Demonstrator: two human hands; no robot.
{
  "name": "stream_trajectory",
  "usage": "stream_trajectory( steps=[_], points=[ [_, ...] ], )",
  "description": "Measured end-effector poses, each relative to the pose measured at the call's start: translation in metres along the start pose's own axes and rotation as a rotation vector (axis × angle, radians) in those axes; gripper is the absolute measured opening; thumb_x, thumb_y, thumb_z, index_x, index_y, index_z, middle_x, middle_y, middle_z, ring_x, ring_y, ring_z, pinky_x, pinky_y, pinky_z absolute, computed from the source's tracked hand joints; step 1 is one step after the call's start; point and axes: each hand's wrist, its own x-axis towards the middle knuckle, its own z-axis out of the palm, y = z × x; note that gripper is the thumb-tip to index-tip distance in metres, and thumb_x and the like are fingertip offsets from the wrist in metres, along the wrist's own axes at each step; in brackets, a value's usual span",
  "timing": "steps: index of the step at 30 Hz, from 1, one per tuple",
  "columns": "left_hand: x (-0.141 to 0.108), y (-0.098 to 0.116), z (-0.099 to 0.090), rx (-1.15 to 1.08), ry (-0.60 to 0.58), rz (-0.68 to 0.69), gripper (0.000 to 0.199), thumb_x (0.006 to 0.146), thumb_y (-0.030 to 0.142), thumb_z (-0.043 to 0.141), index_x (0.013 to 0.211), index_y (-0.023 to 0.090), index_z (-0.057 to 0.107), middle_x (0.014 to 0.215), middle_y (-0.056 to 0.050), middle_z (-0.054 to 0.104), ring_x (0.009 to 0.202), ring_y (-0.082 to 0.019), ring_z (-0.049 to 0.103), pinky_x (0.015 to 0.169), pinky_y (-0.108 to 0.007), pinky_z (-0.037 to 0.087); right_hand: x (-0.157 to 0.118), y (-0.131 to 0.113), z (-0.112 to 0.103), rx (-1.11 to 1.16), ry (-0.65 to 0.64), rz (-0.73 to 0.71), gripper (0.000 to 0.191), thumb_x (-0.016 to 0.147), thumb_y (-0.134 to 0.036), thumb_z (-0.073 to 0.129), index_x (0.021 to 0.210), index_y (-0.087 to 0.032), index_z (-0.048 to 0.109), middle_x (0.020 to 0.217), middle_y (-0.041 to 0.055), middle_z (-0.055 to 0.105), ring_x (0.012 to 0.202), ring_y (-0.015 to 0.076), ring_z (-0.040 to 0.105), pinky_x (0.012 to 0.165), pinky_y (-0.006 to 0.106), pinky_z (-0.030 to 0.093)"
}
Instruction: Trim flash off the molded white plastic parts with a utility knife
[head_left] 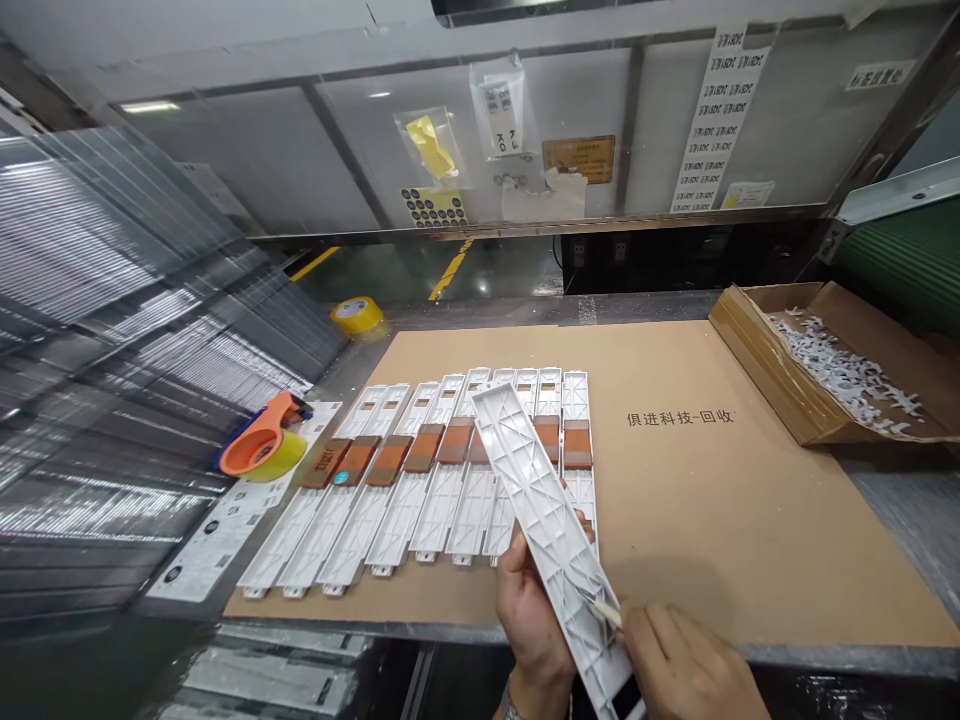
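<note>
My left hand (534, 610) is wrapped round a long white plastic panel (536, 500), held tilted above the table's front edge with its ribbed side facing me. My right hand (686, 660) grips a thin tool with a cream-coloured handle (606, 612). Its narrow tip reaches in among the ribs on the panel's lower half; whether it touches them I cannot tell. Behind the held panel lies a row of similar white panels (397, 525), side by side, each with a brown band (424, 448) across it. The held panel covers part of that row.
A cardboard sheet (675, 530) covers the table. At right stands a cardboard box (765, 390) of small white plastic pieces (847, 370). An orange tape dispenser (259, 440) and a yellow tape roll (357, 315) are at left. More panels (270, 680) lie below the table edge.
</note>
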Motion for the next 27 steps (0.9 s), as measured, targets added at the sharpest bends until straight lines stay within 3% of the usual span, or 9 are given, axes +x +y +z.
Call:
stream_trajectory(
  steps=[8,12,17,27],
  points=[
    [0.000,-0.002,-0.002,-0.033,0.006,0.010,0.028,0.071,0.031,0.051,0.086,0.019,0.071,0.068,-0.010,0.069,0.062,-0.022,0.064,0.069,-0.038,0.053,-0.005,-0.001,0.007,-0.013,-0.028,-0.021,0.026,0.096,-0.011,0.029,0.089,-0.016,0.053,0.060,-0.0015,0.051,0.049,0.0109,0.050,0.051,0.025,0.032],
    [0.000,-0.004,-0.002,-0.009,0.012,0.011,0.027,0.073,0.030,0.048,0.081,0.017,0.071,0.068,-0.010,0.069,0.061,-0.022,0.064,0.071,-0.038,0.053,0.000,-0.003,0.006,-0.007,0.036,0.045,0.034,0.097,-0.010,0.020,0.087,-0.017,0.051,0.055,-0.0017,0.051,0.046,0.0126,0.049,0.050,0.027,0.030],
    [0.000,-0.004,0.000,-0.034,0.057,-0.007,0.028,0.073,0.028,0.046,0.080,0.017,0.072,0.071,-0.012,0.070,0.067,-0.023,0.066,0.070,-0.035,0.053,0.004,-0.003,0.004,0.011,0.042,0.010,0.033,0.099,-0.014,0.020,0.087,-0.017,0.050,0.054,-0.0022,0.053,0.045,0.0124,0.049,0.049,0.027,0.030],
    [-0.002,-0.003,0.002,-0.045,0.083,-0.031,0.029,0.072,0.029,0.046,0.077,0.016,0.071,0.068,-0.013,0.069,0.062,-0.022,0.065,0.068,-0.036,0.053,-0.008,-0.010,0.019,0.008,0.075,0.084,0.039,0.094,-0.006,0.013,0.090,-0.017,0.050,0.058,0.0001,0.054,0.048,0.0135,0.049,0.051,0.028,0.031]
  ],
)
